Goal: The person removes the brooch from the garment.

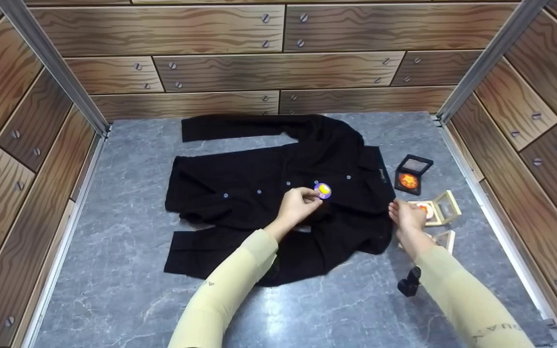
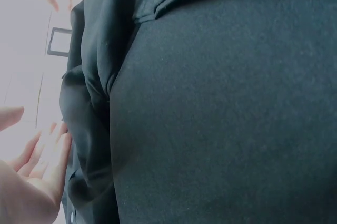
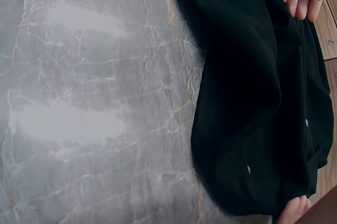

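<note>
A long-sleeved black shirt (image 1: 240, 169) lies spread on the floor, its collar to the right and a row of pale buttons along its front. Above the button row, my left hand (image 1: 298, 208) pinches a round purple-and-yellow badge (image 1: 324, 190) between thumb and fingers. The badge is hidden in the left wrist view, where the left hand (image 2: 37, 182) shows beside the dark cloth. At the collar edge, my right hand (image 1: 408, 217) has its curled fingertips gripping the fabric. Fingers of the right hand (image 3: 295, 211) also show at the cloth's lower edge in the right wrist view.
An open black case (image 1: 409, 191) with an orange badge stands right of the collar. Below it are an open cream case (image 1: 434, 222) and another lidded case (image 1: 449, 240), partly behind the right hand. A small black device (image 1: 408, 285) shows beside the right sleeve. Wood-patterned walls (image 1: 220, 72) enclose the floor.
</note>
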A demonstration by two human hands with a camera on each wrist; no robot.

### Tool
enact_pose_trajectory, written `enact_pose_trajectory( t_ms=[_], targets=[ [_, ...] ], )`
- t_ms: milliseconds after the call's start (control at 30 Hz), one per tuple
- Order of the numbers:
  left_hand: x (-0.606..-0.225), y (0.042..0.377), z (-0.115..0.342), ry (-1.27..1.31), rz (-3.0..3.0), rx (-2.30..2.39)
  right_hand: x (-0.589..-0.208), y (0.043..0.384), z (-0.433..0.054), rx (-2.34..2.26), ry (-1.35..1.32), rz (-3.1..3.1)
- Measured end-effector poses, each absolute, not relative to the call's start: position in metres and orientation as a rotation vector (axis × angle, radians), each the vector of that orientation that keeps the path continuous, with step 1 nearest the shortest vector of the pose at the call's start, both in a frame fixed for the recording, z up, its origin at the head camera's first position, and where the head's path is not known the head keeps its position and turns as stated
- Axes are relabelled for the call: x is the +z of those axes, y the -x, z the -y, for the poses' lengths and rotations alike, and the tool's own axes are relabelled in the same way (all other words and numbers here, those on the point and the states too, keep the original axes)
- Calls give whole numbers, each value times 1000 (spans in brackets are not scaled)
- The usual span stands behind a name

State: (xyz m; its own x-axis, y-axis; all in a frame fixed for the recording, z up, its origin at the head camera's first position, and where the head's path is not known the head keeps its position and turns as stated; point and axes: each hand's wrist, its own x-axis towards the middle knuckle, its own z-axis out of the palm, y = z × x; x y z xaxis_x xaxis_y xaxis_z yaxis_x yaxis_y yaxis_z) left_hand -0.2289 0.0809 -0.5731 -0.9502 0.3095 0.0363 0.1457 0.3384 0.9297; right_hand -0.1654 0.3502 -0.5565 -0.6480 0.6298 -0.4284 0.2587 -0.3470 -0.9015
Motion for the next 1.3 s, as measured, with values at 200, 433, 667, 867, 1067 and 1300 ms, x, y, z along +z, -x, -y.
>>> enact_pose_trajectory(
  t_ms=[200, 433, 667, 867, 1067, 1300],
  targets=[
    [-571, 230, -80, -421, -2457, 1680, -555, 170, -346, 2077, 1128, 1633],
    [-569, 232, -78, -435, -2451, 1707, -553, 177, -343, 2127, 1108, 1597],
    [-570, 233, -76, -430, -2465, 1709, -545, 184, -336, 2191, 1048, 1539],
    [-569, 233, -75, -432, -2465, 1712, -540, 188, -331, 2294, 1005, 1577],
    [-568, 235, -74, -424, -2469, 1726, -537, 194, -323, 2364, 919, 1598],
    [-569, 238, -73, -403, -2483, 1773, -538, 201, -314, 2396, 851, 1639]
  ],
)
